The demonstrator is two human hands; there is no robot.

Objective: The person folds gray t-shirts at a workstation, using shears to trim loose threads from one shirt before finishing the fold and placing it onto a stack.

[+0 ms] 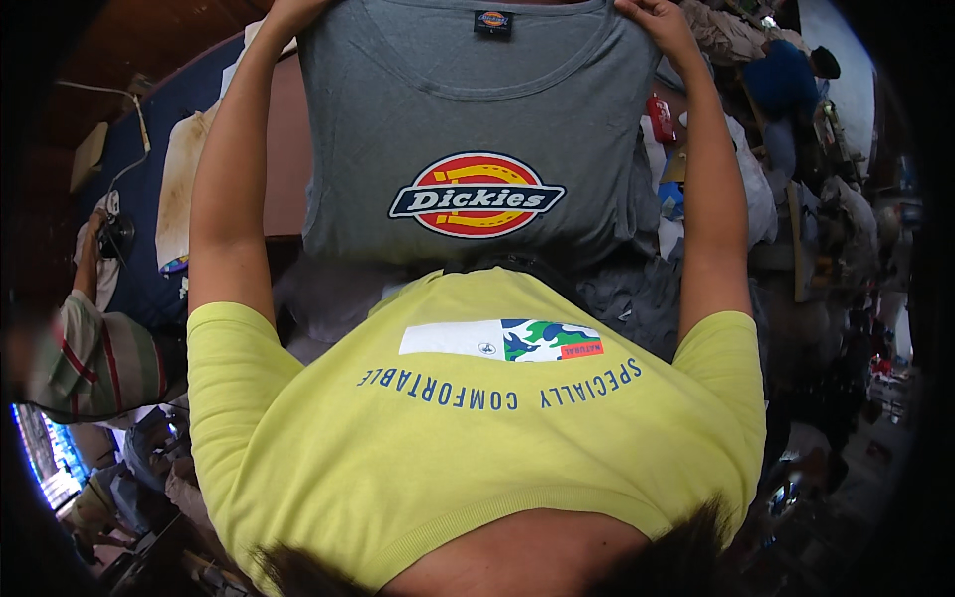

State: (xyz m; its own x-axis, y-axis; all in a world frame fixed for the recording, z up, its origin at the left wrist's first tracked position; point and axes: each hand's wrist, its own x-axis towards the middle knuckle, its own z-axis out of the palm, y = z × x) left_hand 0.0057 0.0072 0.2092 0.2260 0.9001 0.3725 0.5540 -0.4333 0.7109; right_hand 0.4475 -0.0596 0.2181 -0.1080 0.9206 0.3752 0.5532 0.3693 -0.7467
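A grey T-shirt (368,149) is spread out in front of me, neckline at the far side. It has a red, yellow and dark blue printed emblem on its chest and a small dark label inside the collar. At the shirt's far right shoulder, my right hand (662,25) pinches the fabric between thumb and fingers. My left hand (296,10) grips the far left shoulder, partly cut off by the picture's upper edge. Both arms are stretched forward, and the shirt's near end folds down close to my body.
A brown surface (286,149) shows beside the shirt at left, with a stained pale cloth (184,184) further left. Another person in a striped top (109,363) works at the left. At the far right is a person in blue (781,82), among heaps of cloth. A red object (660,117) lies right of the shirt.
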